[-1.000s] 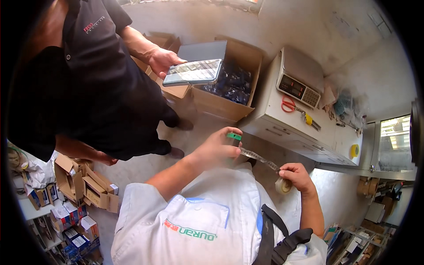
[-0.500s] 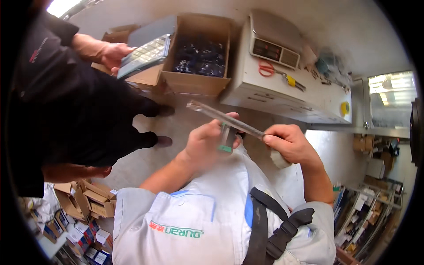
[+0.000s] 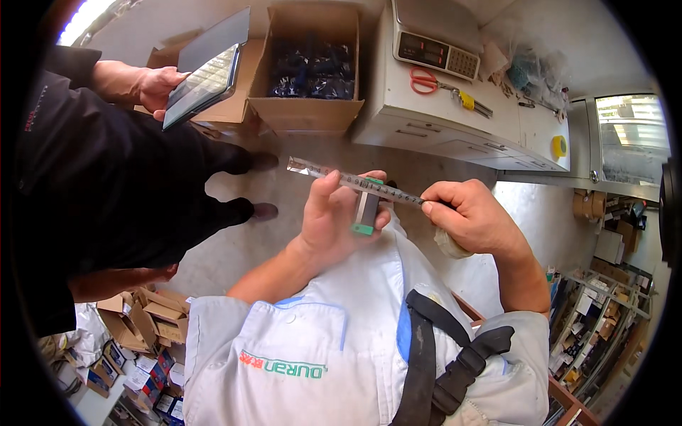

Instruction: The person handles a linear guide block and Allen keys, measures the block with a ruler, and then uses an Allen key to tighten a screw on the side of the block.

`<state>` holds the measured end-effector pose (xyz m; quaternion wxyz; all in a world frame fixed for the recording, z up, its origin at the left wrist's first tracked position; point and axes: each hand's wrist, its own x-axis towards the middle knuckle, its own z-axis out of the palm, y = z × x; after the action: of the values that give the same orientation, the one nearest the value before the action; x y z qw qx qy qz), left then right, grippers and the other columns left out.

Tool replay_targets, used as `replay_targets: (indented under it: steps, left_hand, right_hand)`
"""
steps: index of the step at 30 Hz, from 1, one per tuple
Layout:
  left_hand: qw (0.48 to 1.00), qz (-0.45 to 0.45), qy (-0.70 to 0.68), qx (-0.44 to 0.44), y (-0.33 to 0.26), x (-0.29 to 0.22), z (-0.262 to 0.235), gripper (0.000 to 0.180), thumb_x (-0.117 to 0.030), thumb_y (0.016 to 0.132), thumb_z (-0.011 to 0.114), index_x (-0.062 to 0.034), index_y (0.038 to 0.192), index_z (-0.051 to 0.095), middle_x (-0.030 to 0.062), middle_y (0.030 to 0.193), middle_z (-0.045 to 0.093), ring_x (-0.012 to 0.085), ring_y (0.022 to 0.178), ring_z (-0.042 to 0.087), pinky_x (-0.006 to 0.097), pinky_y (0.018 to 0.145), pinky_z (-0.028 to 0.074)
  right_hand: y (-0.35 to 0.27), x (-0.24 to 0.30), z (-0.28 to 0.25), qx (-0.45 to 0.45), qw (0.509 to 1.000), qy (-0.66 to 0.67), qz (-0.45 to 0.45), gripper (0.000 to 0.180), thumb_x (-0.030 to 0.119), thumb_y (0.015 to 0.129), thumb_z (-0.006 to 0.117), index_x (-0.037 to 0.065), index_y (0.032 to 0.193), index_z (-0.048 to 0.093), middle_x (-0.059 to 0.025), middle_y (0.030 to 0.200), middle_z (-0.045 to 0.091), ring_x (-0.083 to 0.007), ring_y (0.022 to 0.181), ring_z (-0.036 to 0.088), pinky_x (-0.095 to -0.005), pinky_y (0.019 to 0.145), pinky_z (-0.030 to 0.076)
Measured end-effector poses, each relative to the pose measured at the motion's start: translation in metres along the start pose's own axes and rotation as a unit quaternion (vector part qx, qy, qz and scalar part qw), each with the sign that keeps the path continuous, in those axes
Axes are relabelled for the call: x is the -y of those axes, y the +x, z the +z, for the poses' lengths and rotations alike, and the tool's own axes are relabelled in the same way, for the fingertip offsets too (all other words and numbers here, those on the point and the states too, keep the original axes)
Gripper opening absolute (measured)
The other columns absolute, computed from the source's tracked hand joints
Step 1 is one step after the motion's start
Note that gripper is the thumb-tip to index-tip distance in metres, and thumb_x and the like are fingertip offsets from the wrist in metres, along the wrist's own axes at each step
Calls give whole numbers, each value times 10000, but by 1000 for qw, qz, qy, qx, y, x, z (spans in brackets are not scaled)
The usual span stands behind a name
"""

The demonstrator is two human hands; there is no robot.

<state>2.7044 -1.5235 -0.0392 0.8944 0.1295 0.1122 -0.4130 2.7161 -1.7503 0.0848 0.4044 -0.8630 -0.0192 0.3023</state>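
My left hand (image 3: 328, 213) is closed around a small grey block with green ends (image 3: 366, 209), which looks like a linear guide carriage. Across the block's upper end lies a shiny steel ruler (image 3: 387, 193), slanting down to the right, with my left thumb at its edge. My right hand (image 3: 462, 213) pinches the ruler's right end between thumb and fingers. Beneath that palm sits a cream, rounded thing (image 3: 450, 245), partly hidden; I cannot make out what it is.
At left, a person in dark clothes (image 3: 128, 163) holds a tablet (image 3: 206, 85). Ahead is an open carton (image 3: 305, 113) of dark wrapped items. A white cabinet (image 3: 444, 135) carries a scale (image 3: 437, 57), red-handled scissors (image 3: 424, 80) and yellow tape (image 3: 559, 146). Cartons (image 3: 128, 316) lie lower left, shelves (image 3: 597, 319) lower right.
The ruler has turned its marked face up and lies flatter across the block. My right hand has risen slightly. The other person's tablet has shifted left in view.
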Motion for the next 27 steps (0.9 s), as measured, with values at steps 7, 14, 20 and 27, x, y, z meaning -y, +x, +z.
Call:
replay_targets:
  steps: [7, 14, 20, 27]
  left_hand:
    - [999, -6, -19, 43, 4, -2, -4, 759, -672, 881, 500, -100, 1379, 505, 146, 1153, 583, 223, 896, 601, 284, 596, 479]
    - [998, 1, -29, 47, 2, -4, -6, 750, -651, 877, 524, -93, 1377, 507, 152, 1143, 561, 219, 903, 598, 266, 573, 472]
    - [999, 7, -27, 35, 1, -7, -6, 747, -650, 878, 521, -90, 1372, 516, 150, 1142, 558, 214, 891, 592, 260, 569, 469]
    - [999, 10, -25, 34, 1, -11, -6, 746, -640, 880, 521, -87, 1380, 506, 150, 1142, 561, 210, 885, 581, 261, 572, 464]
  right_hand:
    - [4, 0, 0, -4, 1000, 10, 0, 219, 176, 896, 594, -20, 939, 683, -135, 673, 645, -232, 588, 605, -342, 620, 493]
    - [11, -2, -1, 17, 1000, 13, 1, 177, 130, 911, 601, -32, 923, 673, -33, 674, 631, -83, 621, 555, -268, 585, 467]
    - [15, 2, 0, 15, 1000, 10, 6, 241, 192, 895, 603, -31, 941, 683, -150, 700, 644, -220, 620, 596, -333, 643, 491]
    - [19, 0, -1, 21, 1000, 12, -9, 177, 130, 914, 603, -31, 927, 674, -28, 667, 625, -75, 614, 541, -265, 578, 461]
